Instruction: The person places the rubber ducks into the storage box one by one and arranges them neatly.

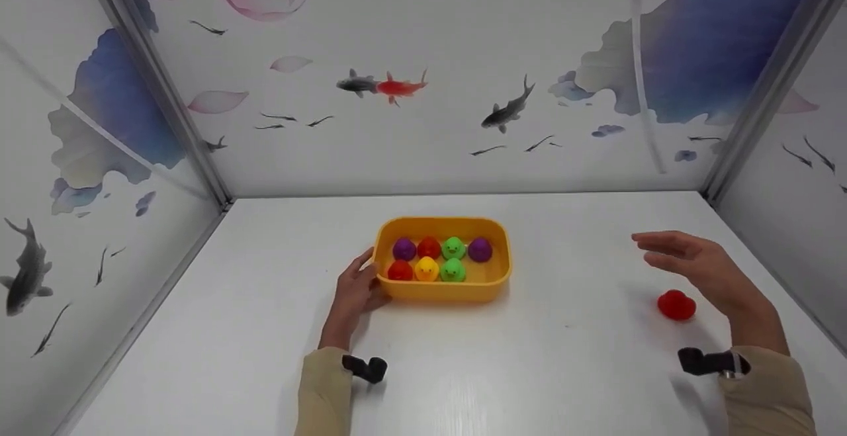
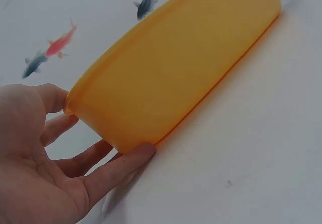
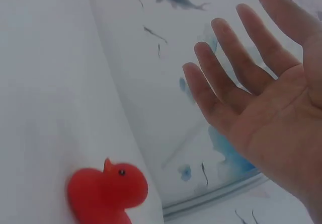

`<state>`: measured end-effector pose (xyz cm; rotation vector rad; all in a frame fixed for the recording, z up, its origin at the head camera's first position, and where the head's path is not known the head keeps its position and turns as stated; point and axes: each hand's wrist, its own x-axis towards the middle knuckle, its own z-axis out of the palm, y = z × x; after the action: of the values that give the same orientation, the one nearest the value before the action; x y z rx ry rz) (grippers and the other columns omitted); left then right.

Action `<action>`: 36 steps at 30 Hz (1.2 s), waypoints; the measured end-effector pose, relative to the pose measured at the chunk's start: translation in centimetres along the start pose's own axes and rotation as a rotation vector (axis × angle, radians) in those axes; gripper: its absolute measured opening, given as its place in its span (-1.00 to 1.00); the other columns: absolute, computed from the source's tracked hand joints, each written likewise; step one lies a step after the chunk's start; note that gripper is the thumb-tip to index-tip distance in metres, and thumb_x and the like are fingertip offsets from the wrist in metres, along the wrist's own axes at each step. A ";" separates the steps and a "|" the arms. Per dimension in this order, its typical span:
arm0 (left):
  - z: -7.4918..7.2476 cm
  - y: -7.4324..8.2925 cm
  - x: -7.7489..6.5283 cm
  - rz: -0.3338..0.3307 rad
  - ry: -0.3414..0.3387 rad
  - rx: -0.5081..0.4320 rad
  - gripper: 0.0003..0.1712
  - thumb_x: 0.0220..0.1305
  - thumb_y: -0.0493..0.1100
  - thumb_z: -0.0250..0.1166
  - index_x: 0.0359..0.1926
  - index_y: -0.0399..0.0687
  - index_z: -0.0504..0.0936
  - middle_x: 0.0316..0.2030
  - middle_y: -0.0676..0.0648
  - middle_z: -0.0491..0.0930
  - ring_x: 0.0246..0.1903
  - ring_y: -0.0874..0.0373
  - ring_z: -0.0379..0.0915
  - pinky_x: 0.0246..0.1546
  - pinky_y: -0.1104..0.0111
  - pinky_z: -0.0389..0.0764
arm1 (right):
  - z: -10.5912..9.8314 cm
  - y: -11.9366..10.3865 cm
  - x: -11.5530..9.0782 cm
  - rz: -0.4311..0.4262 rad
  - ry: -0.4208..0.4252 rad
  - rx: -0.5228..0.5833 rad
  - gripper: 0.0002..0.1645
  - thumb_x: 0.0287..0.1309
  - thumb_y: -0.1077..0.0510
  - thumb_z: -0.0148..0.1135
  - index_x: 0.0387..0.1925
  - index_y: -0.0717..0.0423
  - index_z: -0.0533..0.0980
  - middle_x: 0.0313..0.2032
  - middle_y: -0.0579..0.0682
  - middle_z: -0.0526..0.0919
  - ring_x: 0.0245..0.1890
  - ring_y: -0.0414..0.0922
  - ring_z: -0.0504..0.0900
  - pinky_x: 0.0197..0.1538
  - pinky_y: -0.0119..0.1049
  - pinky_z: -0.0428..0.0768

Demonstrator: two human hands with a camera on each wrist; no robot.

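Observation:
A yellow plastic tub (image 1: 442, 292) stands on the white table with several small toy ducks in it. Inside are two purple, two red and two green ones, plus a yellow duck (image 1: 426, 269). My left hand (image 1: 355, 288) holds the tub's left end; in the left wrist view its thumb meets the rim and other fingers touch the end wall and bottom edge (image 2: 156, 144). Over at the right, my right hand (image 1: 705, 267) is raised above the table, fingers extended and holding nothing. Close below it lies a loose red duck (image 1: 676, 305), seen larger in the right wrist view.
White panels printed with fish and petals enclose the table (image 1: 529, 370) at the back and both sides. Metal posts (image 1: 159, 85) stand at the rear corners. Each wrist wears a black strap-mounted camera (image 1: 365, 368).

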<state>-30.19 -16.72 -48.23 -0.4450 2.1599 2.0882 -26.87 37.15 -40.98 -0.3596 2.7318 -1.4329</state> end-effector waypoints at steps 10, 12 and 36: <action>0.0 -0.1 -0.2 0.014 0.001 -0.002 -0.42 0.52 0.03 0.07 0.50 0.26 0.28 0.35 -0.19 0.47 0.05 0.02 0.63 -0.03 0.23 0.75 | -1.5 3.9 -1.3 0.105 -0.051 -0.033 -0.27 0.35 -0.19 0.17 0.44 -0.04 0.31 0.18 -0.56 0.37 0.16 -0.53 0.32 0.30 0.19 0.44; 0.0 -0.2 -0.1 0.020 -0.003 -0.004 -0.42 0.52 0.02 0.07 0.50 0.25 0.28 0.36 -0.20 0.45 0.07 0.01 0.62 -0.02 0.21 0.74 | -1.6 4.5 -1.4 0.128 -0.056 -0.015 -0.26 0.34 -0.19 0.19 0.45 -0.05 0.30 0.16 -0.57 0.34 0.27 -0.32 0.30 0.32 0.44 0.26; 0.0 -0.2 0.0 0.013 0.012 -0.013 -0.42 0.52 0.01 0.07 0.50 0.24 0.28 0.37 -0.21 0.45 0.15 -0.05 0.60 -0.05 0.22 0.75 | -1.6 8.3 -2.1 0.296 -0.179 0.056 -0.21 0.28 -0.06 0.29 0.42 0.19 0.31 0.43 0.38 0.21 0.38 0.28 0.11 0.34 0.31 0.27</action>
<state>-30.10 -16.68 -48.38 -0.4479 2.1624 2.1131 -26.63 43.44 -46.93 -0.0708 2.4717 -1.3259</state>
